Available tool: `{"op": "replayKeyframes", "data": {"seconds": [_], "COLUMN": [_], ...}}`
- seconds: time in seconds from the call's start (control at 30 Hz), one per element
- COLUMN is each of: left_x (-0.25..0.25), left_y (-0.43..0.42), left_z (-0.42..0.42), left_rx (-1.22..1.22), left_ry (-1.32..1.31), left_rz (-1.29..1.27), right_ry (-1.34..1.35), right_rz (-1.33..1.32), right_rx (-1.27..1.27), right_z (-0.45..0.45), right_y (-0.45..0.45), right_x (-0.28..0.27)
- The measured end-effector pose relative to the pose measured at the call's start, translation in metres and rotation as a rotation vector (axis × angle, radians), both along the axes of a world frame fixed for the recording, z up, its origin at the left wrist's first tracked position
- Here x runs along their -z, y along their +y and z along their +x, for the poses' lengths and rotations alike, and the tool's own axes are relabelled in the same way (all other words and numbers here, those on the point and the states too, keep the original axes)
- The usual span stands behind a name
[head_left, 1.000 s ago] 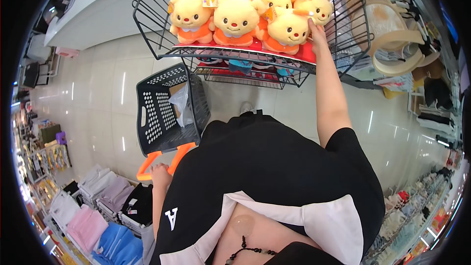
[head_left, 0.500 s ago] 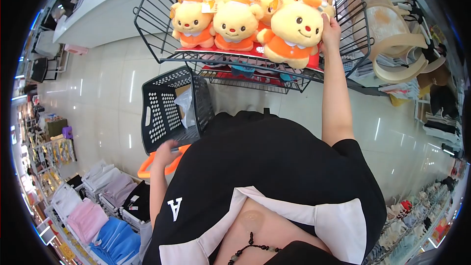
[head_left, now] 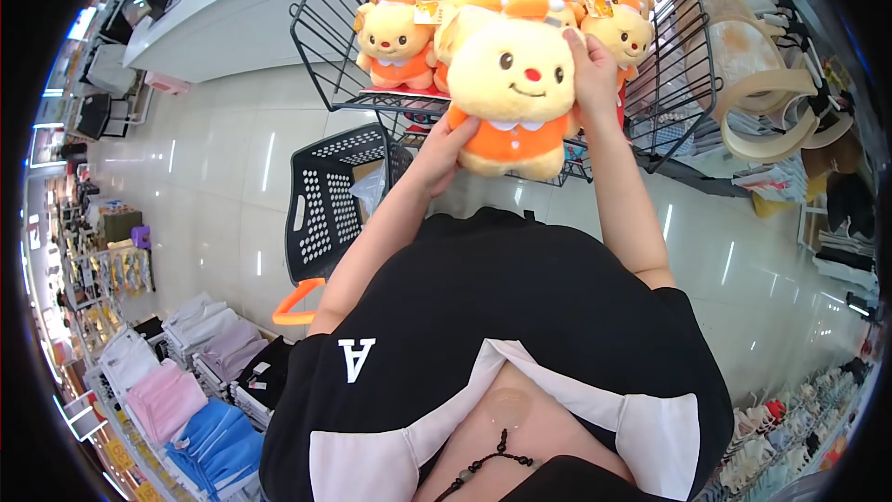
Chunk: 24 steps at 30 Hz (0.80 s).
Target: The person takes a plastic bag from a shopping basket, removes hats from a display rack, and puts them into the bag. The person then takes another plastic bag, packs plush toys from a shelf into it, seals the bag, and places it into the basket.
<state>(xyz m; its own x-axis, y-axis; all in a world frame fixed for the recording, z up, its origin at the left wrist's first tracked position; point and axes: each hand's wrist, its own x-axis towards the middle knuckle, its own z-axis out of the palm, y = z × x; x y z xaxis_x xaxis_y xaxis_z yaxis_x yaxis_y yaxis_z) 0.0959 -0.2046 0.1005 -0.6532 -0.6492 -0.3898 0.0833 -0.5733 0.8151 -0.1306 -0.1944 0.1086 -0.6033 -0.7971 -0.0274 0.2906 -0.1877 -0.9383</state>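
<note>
Bright indoor light, white streaks of glare on the floor [head_left: 218,177], fisheye bending, black rounded corners

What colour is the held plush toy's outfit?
The outfit is orange with a white collar; best seen in the head view.

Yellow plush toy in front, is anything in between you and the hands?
Nothing visible. The left hand holds the yellow plush toy by its orange side, and the right hand holds the edge of its head. The other plush toys sit beyond it, not between.
</note>
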Motion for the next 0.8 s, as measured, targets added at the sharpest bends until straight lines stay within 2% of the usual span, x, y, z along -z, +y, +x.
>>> {"op": "replayKeyframes", "data": {"seconds": [0.07,0.1,0.17,0.23,0.37,0.43,0.5,0.57,0.6,0.63,0.73,0.77,0.8], "left_x": [0.007,0.011,0.02,0.02,0.027,0.02,0.016,0.016,0.003,0.0,0.001,0.002,0.002], "left_y": [0.001,-0.001,-0.004,-0.004,-0.003,0.0,0.005,0.008,0.014,0.017,0.023,0.024,0.024], "left_z": [0.007,0.014,0.029,0.042,0.06,0.064,0.065,0.066,0.062,0.061,0.061,0.062,0.063], "left_rx": [-0.107,-0.103,-0.241,-0.29,-0.487,-0.542,-0.577,-0.568,-0.565,-0.569,-0.552,-0.552,-0.545], "left_ry": [0.095,0.094,0.09,0.089,0.011,-0.066,-0.134,-0.151,-0.196,-0.199,-0.278,-0.278,-0.3], "left_rz": [0.077,0.08,0.058,0.063,-0.104,-0.375,-0.447,-0.632,-0.703,-0.701,-0.847,-0.847,-0.857], "right_ry": [-0.015,-0.026,0.021,0.058,-0.032,-0.088,0.043,0.077,0.184,0.29,0.38,0.38,0.214], "right_rz": [0.004,0.008,-0.021,0.1,0.084,0.053,-0.053,0.007,0.002,-0.003,0.072,0.072,0.069], "right_rx": [-0.027,-0.049,-0.105,-0.29,-0.362,-0.397,-0.354,-0.393,-0.359,-0.322,-0.233,-0.234,-0.24], "right_z": [0.022,0.03,0.039,0.05,0.066,0.071,0.079,0.08,0.081,0.082,0.084,0.08,0.073], "right_y": [0.005,0.006,0.008,0.013,0.011,0.01,0.009,0.012,0.013,0.015,0.015,0.014,0.012], "right_x": [-0.009,-0.012,-0.007,-0.008,-0.004,-0.009,-0.021,-0.034,-0.037,-0.039,-0.046,-0.042,-0.034]}}
